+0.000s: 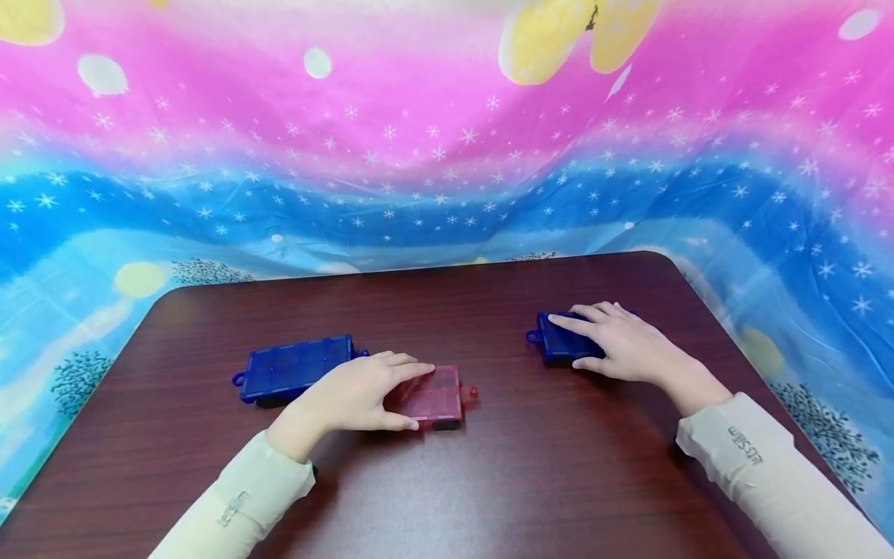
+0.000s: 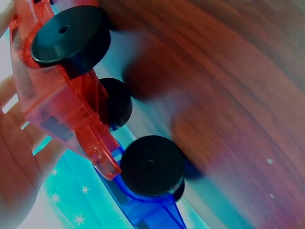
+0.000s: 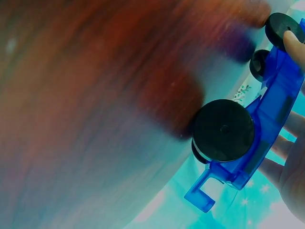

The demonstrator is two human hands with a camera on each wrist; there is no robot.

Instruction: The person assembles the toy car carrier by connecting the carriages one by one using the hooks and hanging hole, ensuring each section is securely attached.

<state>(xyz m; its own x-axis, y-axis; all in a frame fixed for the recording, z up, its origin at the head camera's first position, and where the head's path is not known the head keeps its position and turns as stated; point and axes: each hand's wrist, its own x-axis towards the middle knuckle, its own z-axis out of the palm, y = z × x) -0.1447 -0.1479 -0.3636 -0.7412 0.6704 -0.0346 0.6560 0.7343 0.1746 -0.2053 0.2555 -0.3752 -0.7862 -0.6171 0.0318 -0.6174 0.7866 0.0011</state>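
Observation:
In the head view my left hand [image 1: 356,392] holds a see-through red toy car base [image 1: 440,394], with the thumb along its near side and fingers over its top. A small red peg [image 1: 473,392] sticks out of its right end. Black wheels [image 2: 71,38] show under it in the left wrist view. My right hand [image 1: 618,341] grips a blue toy car base [image 1: 552,339] at the table's right side, its thumb against a rear wheel [image 3: 281,31] in the right wrist view. A blue hooked coupling [image 3: 200,193] juts from that base's other end.
A longer blue car base [image 1: 300,366] stands left of and behind the left hand, with a ring [image 1: 239,379] at its left end. Everything stands on a dark wood table [image 1: 447,310] with rounded far corners. A patterned cloth [image 1: 419,155] hangs behind it.

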